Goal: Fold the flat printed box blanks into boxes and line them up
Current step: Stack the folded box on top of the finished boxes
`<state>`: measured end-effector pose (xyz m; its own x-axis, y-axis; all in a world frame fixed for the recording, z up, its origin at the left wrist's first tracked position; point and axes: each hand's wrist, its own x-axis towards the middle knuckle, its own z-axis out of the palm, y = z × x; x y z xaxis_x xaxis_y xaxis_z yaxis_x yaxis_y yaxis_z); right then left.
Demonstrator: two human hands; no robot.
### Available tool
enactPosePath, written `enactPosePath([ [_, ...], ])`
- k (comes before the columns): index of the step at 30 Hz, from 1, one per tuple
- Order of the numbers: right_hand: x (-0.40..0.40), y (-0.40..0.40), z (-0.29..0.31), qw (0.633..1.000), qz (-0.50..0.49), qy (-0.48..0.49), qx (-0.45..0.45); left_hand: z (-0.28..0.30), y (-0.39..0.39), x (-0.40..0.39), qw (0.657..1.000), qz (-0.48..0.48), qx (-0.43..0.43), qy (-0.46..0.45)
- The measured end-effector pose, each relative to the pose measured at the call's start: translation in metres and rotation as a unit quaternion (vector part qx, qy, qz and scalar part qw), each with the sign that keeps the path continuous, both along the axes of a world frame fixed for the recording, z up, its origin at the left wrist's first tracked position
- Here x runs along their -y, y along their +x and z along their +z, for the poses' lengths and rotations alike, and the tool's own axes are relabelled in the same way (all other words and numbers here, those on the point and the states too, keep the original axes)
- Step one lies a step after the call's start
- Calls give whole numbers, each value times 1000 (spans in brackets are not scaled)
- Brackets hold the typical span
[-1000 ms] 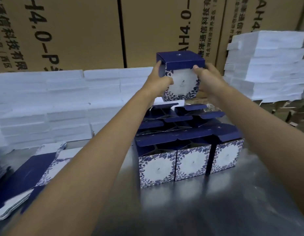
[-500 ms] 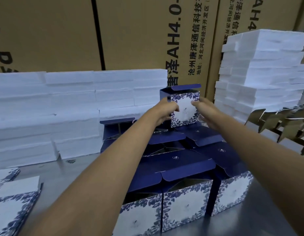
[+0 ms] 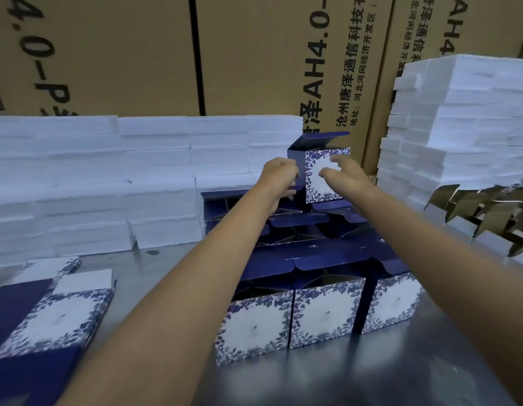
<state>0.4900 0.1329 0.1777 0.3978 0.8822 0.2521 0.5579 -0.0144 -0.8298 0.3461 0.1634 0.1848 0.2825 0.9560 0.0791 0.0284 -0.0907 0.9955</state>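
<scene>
A: Where are the hands?

B: Both reach far out over the bench [image 3: 155, 268]. The left hand [image 3: 279, 178] sits against the dark blue left side of the folded box [image 3: 324, 174], fingers curled at its edge. Whether it truly grips the box I cannot tell.

A: And the right hand?

B: The right hand [image 3: 346, 178] is in front of the box's white floral face, fingers loosely spread and blurred; it does not look closed on anything.

A: Where is that box?

B: At the back of the group, upright, its lid flap [image 3: 320, 139] standing open. It sits higher than the boxes in front of it.

A: What is around it?

B: Nearer the camera, a front row [image 3: 316, 315] of three folded boxes stands side by side, touching, flaps up. Flat blanks [image 3: 49, 317] lie in a pile at the left. White foam stacks [image 3: 108, 177] run along the back and rise at the right, with brown cartons [image 3: 254, 54] behind and cardboard dividers [image 3: 488, 212] at far right.
</scene>
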Motion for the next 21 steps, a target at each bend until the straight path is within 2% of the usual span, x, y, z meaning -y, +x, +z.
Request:
enactPosePath([
  [5, 33, -84, 15, 992, 103, 21, 63, 1, -58, 41, 995, 66, 63, 39],
  [10, 65, -184, 19, 980, 196, 28, -12, 1, -140, 84, 983, 141, 103, 63],
  [14, 85, -255, -6, 970, 240, -7, -33, -27, -210, 105, 976, 201, 65, 54],
  [17, 94, -303, -46, 968, 246, -47, -28, -67, -259, 114, 973, 231, 18, 14],
  [19, 95, -330, -79, 965, 245, -99, -8, -98, -290, 119, 965, 261, -33, -4],
  [21, 95, -350, -115, 958, 239, -156, -1, -131, -322, 122, 939, 317, -136, -6],
])
